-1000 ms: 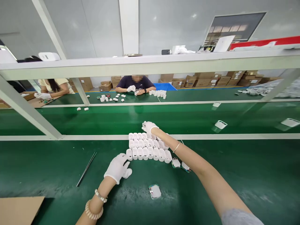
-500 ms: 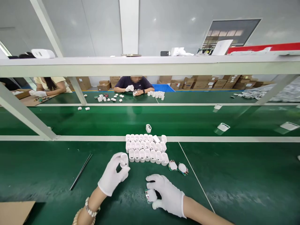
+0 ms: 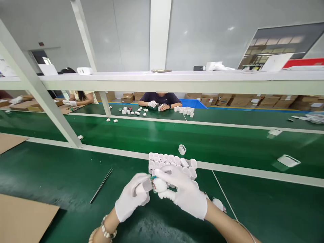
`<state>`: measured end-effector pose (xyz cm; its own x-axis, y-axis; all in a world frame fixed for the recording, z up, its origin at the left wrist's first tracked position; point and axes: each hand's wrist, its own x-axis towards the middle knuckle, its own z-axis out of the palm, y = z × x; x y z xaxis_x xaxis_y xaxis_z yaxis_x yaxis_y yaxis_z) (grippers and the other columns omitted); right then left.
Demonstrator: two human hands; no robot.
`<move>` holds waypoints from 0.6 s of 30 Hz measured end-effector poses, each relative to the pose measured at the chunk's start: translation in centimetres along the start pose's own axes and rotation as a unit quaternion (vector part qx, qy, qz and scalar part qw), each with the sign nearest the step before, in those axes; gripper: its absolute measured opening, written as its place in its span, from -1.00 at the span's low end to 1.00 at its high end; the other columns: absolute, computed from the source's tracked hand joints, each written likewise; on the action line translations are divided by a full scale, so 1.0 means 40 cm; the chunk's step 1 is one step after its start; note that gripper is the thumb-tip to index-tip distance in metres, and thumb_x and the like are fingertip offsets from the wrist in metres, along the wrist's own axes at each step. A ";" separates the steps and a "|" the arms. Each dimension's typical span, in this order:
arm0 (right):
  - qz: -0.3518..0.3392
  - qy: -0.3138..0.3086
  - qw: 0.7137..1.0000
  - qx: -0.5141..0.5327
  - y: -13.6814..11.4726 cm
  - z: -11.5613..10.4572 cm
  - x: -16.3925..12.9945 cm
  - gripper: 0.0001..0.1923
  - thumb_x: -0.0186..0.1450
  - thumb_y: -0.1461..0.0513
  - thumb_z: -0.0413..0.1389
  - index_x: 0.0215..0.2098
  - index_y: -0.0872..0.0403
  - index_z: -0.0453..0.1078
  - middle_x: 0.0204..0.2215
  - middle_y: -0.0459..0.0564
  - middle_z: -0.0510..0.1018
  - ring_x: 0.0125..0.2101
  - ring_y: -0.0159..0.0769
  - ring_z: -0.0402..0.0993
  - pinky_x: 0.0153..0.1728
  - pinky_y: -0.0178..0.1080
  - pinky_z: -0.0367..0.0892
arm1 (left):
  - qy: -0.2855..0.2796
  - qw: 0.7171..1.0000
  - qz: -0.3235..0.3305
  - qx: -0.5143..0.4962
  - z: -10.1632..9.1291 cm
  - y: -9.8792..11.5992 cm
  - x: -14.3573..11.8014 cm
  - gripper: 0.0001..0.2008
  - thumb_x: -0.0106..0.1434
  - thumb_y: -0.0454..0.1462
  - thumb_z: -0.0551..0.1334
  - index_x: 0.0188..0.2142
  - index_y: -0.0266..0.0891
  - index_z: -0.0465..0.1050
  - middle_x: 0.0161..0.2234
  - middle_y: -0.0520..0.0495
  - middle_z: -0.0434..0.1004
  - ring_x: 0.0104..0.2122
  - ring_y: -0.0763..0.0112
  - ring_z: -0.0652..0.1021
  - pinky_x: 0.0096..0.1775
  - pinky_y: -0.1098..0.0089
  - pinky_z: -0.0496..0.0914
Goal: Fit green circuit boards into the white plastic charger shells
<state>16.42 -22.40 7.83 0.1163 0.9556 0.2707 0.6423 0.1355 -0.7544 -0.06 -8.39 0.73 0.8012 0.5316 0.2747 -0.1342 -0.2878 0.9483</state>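
Note:
My left hand, in a white glove, is closed around a small white plastic housing, its open end turned to the right. My right hand, gloved as well, pinches a small green circuit board with a rounded white part on it. The board's edge meets the housing's mouth; whether it is inside I cannot tell. Just beyond stand rows of white housings, partly covered by my right hand. Another board with a white part lies by my right wrist.
Thin metal tweezers or rods lie left of my hands, near a cardboard sheet. A single housing stands past the rows on the green belt. A shelf beam crosses above. Across sits a co-worker handling white parts.
My right hand has lifted the circuit board off the table and brought it left to the housing. My left hand has turned the housing's opening rightward. The view has swung left.

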 end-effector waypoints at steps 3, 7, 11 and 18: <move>-0.040 0.023 0.999 -0.006 -0.013 0.005 0.027 -0.50 0.22 0.05 0.24 0.10 -0.01 0.40 -0.08 0.05 0.48 -0.09 -0.13 0.42 -0.02 -0.12 0.38 | 0.002 0.993 -0.057 -0.108 -0.007 0.010 -0.005 -0.44 0.22 0.16 0.13 -0.15 -0.30 0.47 -0.51 -0.07 0.52 -0.56 0.36 0.51 -0.47 0.35 0.46; -0.073 0.011 0.997 -0.015 -0.030 0.015 0.029 -0.61 0.25 -0.09 0.15 -0.16 -0.01 0.51 -0.22 -0.01 0.56 -0.17 -0.19 0.48 -0.09 -0.18 0.40 | 0.012 0.975 -0.072 -0.211 -0.012 0.000 -0.013 -0.46 0.17 0.14 0.22 -0.19 -0.30 0.46 -0.60 0.01 0.46 -0.68 0.50 0.41 -0.63 0.51 0.33; -0.073 0.016 0.997 -0.028 -0.021 0.027 0.021 -0.59 0.27 -0.13 0.10 -0.19 -0.02 0.48 -0.27 -0.03 0.57 -0.22 -0.25 0.50 -0.12 -0.21 0.39 | -0.016 0.970 -0.092 -0.223 -0.018 -0.005 -0.021 -0.47 0.15 0.13 0.26 -0.15 -0.28 0.46 -0.47 -0.03 0.52 -0.63 0.51 0.47 -0.59 0.54 0.36; -0.121 -0.069 0.987 -0.083 -0.043 0.015 0.050 -0.64 0.34 0.03 0.11 -0.52 0.07 0.32 -0.52 -0.16 0.37 -0.50 -0.43 0.28 -0.45 -0.35 0.23 | -0.053 0.978 -0.100 -0.174 -0.028 0.000 -0.027 -0.45 0.17 0.15 0.21 -0.11 -0.25 0.48 -0.32 -0.09 0.53 -0.59 0.52 0.46 -0.57 0.52 0.39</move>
<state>15.10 -20.56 9.33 -0.1521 0.9287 0.3383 0.7549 0.3300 -0.5667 -1.58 -8.05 0.63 0.8849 0.4592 0.0778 -0.1445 0.1120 0.9832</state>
